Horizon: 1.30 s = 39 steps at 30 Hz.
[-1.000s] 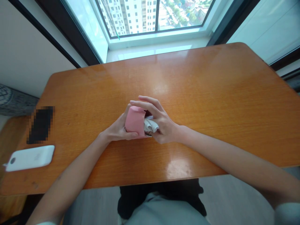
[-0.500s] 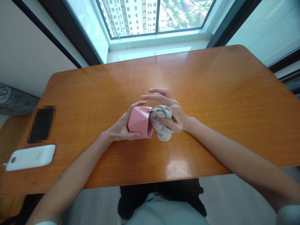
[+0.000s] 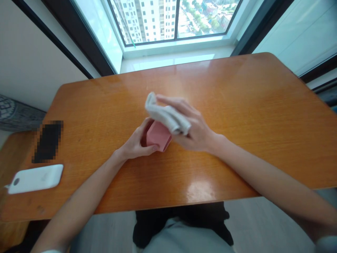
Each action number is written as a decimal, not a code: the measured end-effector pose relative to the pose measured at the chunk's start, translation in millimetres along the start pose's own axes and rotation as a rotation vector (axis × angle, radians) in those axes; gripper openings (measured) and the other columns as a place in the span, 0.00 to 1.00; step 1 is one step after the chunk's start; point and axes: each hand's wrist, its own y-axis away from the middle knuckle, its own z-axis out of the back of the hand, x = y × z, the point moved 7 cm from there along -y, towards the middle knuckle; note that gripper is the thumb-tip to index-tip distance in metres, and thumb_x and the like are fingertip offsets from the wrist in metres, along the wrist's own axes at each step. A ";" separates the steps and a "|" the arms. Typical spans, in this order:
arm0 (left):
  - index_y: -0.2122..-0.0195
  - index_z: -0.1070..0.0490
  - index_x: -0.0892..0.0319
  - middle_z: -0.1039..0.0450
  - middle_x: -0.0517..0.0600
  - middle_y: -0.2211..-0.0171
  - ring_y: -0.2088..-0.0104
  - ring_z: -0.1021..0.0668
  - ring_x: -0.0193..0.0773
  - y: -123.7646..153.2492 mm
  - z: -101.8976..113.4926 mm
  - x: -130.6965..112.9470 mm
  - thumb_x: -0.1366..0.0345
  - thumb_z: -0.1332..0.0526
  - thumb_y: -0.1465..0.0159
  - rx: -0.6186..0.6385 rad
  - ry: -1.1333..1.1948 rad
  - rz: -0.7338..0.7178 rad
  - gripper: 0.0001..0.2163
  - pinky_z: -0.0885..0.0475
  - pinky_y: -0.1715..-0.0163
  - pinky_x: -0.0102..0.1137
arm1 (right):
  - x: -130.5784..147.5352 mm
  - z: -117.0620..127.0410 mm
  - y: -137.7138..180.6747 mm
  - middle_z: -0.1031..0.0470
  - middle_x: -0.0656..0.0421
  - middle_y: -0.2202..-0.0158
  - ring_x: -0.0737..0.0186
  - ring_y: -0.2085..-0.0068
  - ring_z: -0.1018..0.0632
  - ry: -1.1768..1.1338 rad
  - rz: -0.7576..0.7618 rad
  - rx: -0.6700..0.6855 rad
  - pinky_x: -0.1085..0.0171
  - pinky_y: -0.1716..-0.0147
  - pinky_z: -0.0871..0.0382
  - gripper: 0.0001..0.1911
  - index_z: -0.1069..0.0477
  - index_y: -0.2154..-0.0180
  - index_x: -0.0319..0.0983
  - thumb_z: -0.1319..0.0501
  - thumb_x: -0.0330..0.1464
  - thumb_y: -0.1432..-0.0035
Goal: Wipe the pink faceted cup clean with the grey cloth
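Observation:
Near the middle of the table, my left hand (image 3: 139, 141) grips a pink faceted cup (image 3: 157, 136) from its left side, thumb along the near edge. The cup lies tipped, its opening toward the right. My right hand (image 3: 193, 124) holds a light grey cloth (image 3: 168, 114), which is blurred and stretches over the top of the cup. Part of the cup's upper side is hidden behind the cloth. Whether the cloth presses on the cup I cannot tell.
A brown wooden table (image 3: 237, 105) spans the view, with a window (image 3: 176, 21) behind it. At the left lie a white rounded device (image 3: 37, 178) with a cable and a dark pixelated object (image 3: 47, 142).
My right hand has lifted the cloth out from the cup's opening and swung it up and left over the cup. The cup has turned slightly in my left hand.

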 end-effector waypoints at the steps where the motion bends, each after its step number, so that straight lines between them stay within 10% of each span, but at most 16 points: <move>1: 0.42 0.30 0.57 0.19 0.56 0.51 0.57 0.18 0.46 1.2 1.2 -0.1 0.46 0.26 0.35 -0.014 -0.041 -0.009 0.28 0.18 0.58 0.36 | 7.0 -12.7 1.9 0.26 0.44 0.27 0.40 0.28 0.24 0.006 0.043 0.085 0.37 0.28 0.28 0.31 0.34 0.25 0.42 0.40 0.42 0.24; 10: 0.54 0.31 0.57 0.28 0.46 0.67 0.71 0.29 0.35 1.9 2.8 -16.4 0.53 0.35 0.29 -0.123 -0.302 -0.178 0.13 0.27 0.69 0.30 | 3.4 -25.1 16.7 0.31 0.43 0.23 0.35 0.22 0.32 0.073 0.022 0.150 0.30 0.25 0.34 0.37 0.39 0.22 0.43 0.39 0.47 0.24; 22: 0.46 0.32 0.51 0.25 0.41 0.69 0.75 0.27 0.37 -0.2 6.2 -1.2 0.45 0.17 0.49 -0.252 -0.464 0.093 0.36 0.35 0.76 0.32 | -4.7 -21.3 17.7 0.34 0.49 0.21 0.32 0.21 0.33 0.128 -0.063 0.186 0.30 0.23 0.37 0.43 0.38 0.22 0.48 0.34 0.51 0.32; 32: 0.51 0.34 0.53 0.20 0.44 0.65 0.72 0.22 0.36 -18.2 -1.1 -7.0 0.52 0.22 0.39 -0.486 -0.320 0.137 0.25 0.27 0.75 0.31 | -1.7 -23.7 -7.3 0.34 0.46 0.21 0.29 0.23 0.32 0.242 -0.064 0.251 0.30 0.28 0.36 0.42 0.33 0.26 0.46 0.28 0.49 0.35; 39: 0.52 0.36 0.51 0.25 0.41 0.66 0.72 0.25 0.35 -20.4 -4.0 3.0 0.51 0.20 0.45 -0.416 -0.287 0.110 0.29 0.30 0.74 0.31 | -32.9 -20.2 0.1 0.29 0.56 0.23 0.33 0.26 0.27 0.128 -0.111 0.147 0.32 0.29 0.34 0.30 0.27 0.34 0.54 0.29 0.49 0.34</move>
